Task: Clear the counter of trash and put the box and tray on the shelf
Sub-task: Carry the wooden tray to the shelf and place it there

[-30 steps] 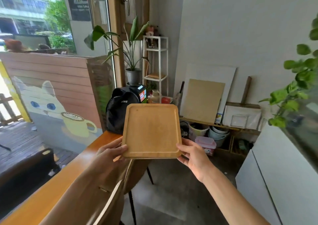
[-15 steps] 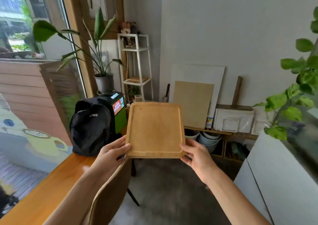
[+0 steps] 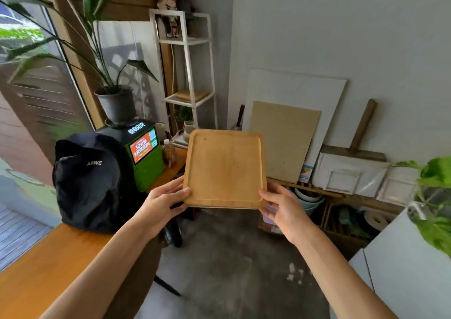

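Note:
A square wooden tray (image 3: 224, 168) with a raised rim hangs in the air in front of me, tilted up toward the camera. My left hand (image 3: 162, 203) grips its near left corner, and my right hand (image 3: 283, 207) grips its near right corner. Beyond it in the corner stands a white metal shelf (image 3: 188, 50) with several levels. A flat wooden piece (image 3: 192, 94) lies on its middle level and a doll (image 3: 168, 9) stands on top. The wooden counter (image 3: 44, 270) runs along my left side.
A black backpack (image 3: 90, 184) and a green and black screen device (image 3: 144, 152) sit on the counter's far end, beside a potted plant (image 3: 117, 101) and a small bottle (image 3: 168, 152). Boards (image 3: 285, 138) lean on the wall. A leafy plant (image 3: 436, 196) stands right.
The view has closed in on the corner: the shelf, backpack and green device appear larger and nearer. Both hands have kept hold of the tray and carried it forward.

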